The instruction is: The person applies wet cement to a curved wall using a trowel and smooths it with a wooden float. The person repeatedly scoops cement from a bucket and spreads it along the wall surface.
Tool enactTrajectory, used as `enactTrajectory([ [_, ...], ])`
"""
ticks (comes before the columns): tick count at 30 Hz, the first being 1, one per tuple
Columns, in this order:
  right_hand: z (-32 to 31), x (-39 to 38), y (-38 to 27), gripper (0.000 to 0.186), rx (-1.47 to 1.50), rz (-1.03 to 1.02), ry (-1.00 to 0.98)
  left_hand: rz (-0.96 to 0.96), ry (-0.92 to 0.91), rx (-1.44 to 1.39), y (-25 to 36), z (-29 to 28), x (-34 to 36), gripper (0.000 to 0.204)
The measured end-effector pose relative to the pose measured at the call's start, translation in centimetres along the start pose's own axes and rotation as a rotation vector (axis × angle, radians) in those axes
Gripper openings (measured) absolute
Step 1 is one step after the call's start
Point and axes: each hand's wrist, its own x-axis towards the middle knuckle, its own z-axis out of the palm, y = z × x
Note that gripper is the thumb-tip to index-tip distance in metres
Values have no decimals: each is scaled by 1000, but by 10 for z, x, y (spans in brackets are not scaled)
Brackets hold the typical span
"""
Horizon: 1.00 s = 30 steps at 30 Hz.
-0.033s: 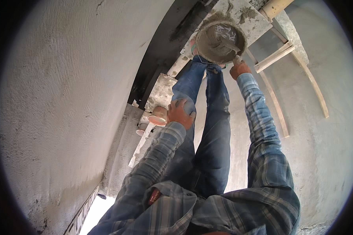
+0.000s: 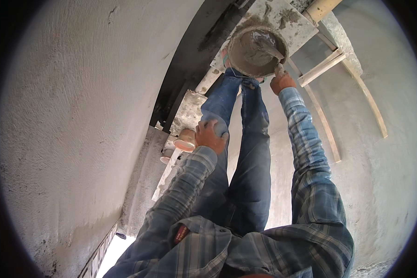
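Note:
At the top of the view a round bucket (image 2: 234,62) holds wet grey mortar (image 2: 256,58). My right hand (image 2: 281,81) is closed round the handle of a trowel (image 2: 269,49) at the bucket's right rim. The trowel's blade reaches down into the mortar, and its far end is partly covered. My left hand (image 2: 210,136) lies with fingers apart on my left leg (image 2: 221,104), near the knee, holding nothing. Just left of that hand is a small reddish-brown container (image 2: 185,140).
A mortar-splashed board (image 2: 297,28) lies under the bucket, with a round wooden pole (image 2: 323,10) at its far right. A wooden frame (image 2: 322,69) of narrow slats is to the right. A rough plastered wall (image 2: 78,106) fills the left side.
The trowel's blade has shifted slightly within the mortar, and less of its shiny end shows. The bucket and both hands sit marginally further left in view. Both hands keep their posture.

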Motion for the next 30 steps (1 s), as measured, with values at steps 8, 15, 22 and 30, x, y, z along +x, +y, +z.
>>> enactTrajectory([
  [8, 53, -4, 8, 60, 35, -57, -97, 231, 163, -494, 24, -23, 66, 43],
  [15, 160, 19, -3, 54, 248, -540, 243, 209, 215, -207, 4, -5, 13, 35],
  [22, 166, 38, -57, 57, 239, -399, 51, 256, 270, -131, -11, 12, 18, 31],
  [30, 150, 27, -53, 55, 321, -409, -60, 245, 165, -185, -20, 10, 23, 33],
])
